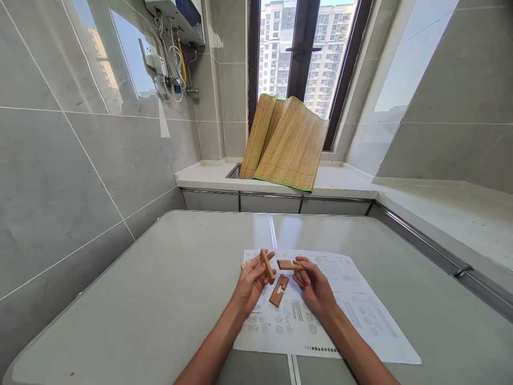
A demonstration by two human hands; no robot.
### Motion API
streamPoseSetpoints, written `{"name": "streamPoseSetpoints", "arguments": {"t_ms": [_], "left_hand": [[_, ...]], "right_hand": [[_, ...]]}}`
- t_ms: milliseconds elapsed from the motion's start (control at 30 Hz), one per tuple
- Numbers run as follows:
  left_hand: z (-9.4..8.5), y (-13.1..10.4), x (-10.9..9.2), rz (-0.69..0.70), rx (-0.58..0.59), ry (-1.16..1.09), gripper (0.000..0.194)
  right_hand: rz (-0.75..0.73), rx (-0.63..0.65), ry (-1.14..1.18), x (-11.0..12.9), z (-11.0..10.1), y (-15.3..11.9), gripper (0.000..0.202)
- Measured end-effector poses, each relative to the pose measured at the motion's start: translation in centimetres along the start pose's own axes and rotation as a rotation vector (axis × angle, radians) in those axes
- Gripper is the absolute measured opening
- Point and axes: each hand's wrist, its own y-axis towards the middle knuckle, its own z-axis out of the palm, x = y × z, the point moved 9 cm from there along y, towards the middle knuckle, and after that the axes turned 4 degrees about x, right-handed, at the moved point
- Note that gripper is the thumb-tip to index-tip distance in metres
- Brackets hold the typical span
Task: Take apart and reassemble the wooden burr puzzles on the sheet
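My left hand (pixel 251 283) is closed on a flat wooden puzzle piece (pixel 267 266), held on edge and tilted. Between the fingers and thumb of my right hand (pixel 313 283) is a second, notched wooden puzzle piece (pixel 289 265), pointing left. The two held pieces are apart. Below them, a third wooden piece (pixel 279 291) with a cut-out slot lies on the printed paper sheet (pixel 360 321). Partly hidden behind my left hand, more light wood (pixel 245 264) shows; its shape I cannot make out.
The sheet lies on a pale table (pixel 140 299) with a seam down its middle. A tiled wall rises on the left. Behind the table a white counter (pixel 208 174) carries a folded bamboo mat (pixel 290 147) leaning before the window. A ledge (pixel 460 208) runs along the right.
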Motion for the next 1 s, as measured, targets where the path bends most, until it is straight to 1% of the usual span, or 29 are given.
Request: {"name": "streamPoseSetpoints", "arguments": {"t_ms": [67, 133, 233, 300, 400, 467, 567, 667, 767, 867, 1000], "left_hand": [[-0.3, 0.1, -0.2, 0.023, -0.042, 0.120, 0.049], [-0.7, 0.1, -0.3, 0.057, -0.106, 0.290, 0.052], [-1.1, -0.1, -0.6, 0.100, -0.186, 0.580, 0.052], [-0.9, -0.4, -1.0, 0.163, -0.218, 0.785, 0.048], [0.0, -1.0, -1.8, 0.297, -0.217, 1.059, 0.037], [0.5, -1.2, -1.9, 0.335, -0.194, 1.185, 0.032], [0.5, -1.4, -1.7, 0.343, -0.203, 1.344, 0.030], [0.2, -1.4, -1.5, 0.349, -0.230, 1.432, 0.029], [0.3, -1.4, -1.1, 0.335, -0.220, 1.484, 0.029], [0.6, -1.4, -0.8, 0.284, -0.196, 1.579, 0.029], [1.1, -1.5, -0.7, 0.230, -0.183, 1.685, 0.027]], "right_hand": [[-0.019, -0.057, -0.025, 0.1, -1.0, 0.3, 0.021], [-0.033, -0.116, -0.078, 0.1, -1.9, 0.4, 0.026], [-0.064, -0.188, -0.231, 0.3, -2.9, 0.4, 0.034], [-0.080, -0.206, -0.340, 0.5, -3.2, 0.3, 0.039], [-0.088, -0.230, -0.423, 0.5, -3.4, 0.3, 0.041], [-0.101, -0.253, -0.475, 0.6, -3.5, 0.2, 0.042], [-0.155, -0.250, -0.620, 1.4, -3.2, 0.1, 0.045], [-0.187, -0.230, -0.778, 2.0, -2.6, -0.1, 0.052], [-0.171, -0.155, -0.918, 1.7, -1.8, 0.0, 0.058], [-0.168, -0.082, -1.084, 1.1, -1.0, 0.0, 0.061], [-0.166, -0.112, -1.303, 0.8, -0.9, -0.2, 0.061]]}}
